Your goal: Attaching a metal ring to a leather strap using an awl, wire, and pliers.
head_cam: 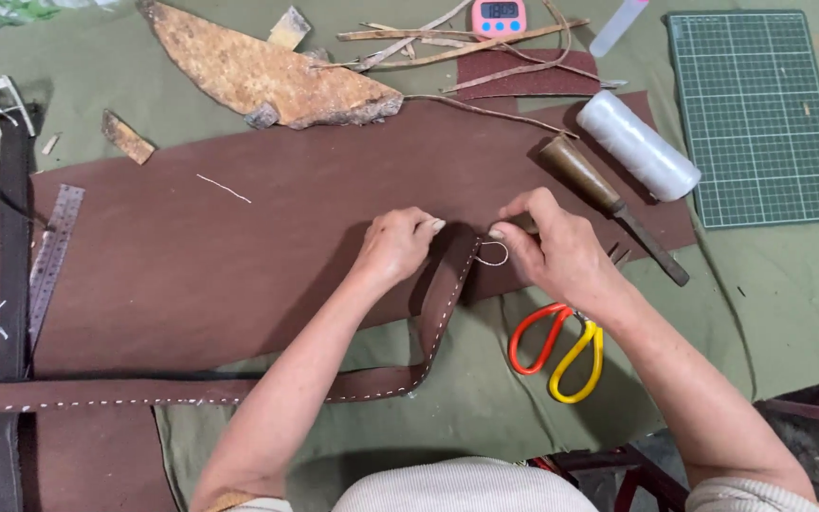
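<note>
Pinching the stitched leather strap (447,284) end, your left hand (392,248) holds it on the brown sheet (239,256); your right hand (561,251) grips a thread loop (495,252) tight, scissors (561,346) nearby.

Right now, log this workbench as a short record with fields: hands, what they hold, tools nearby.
left hand: left hand presses the end of the stitched brown strap
right hand: right hand pinches a loop of white thread at the strap's end
surface: brown leather sheet on green cloth
near right hand: scissors with red and yellow handles, awl-like tool, spool of white thread
farther off: metal ruler, green cutting mat, pink timer
</note>
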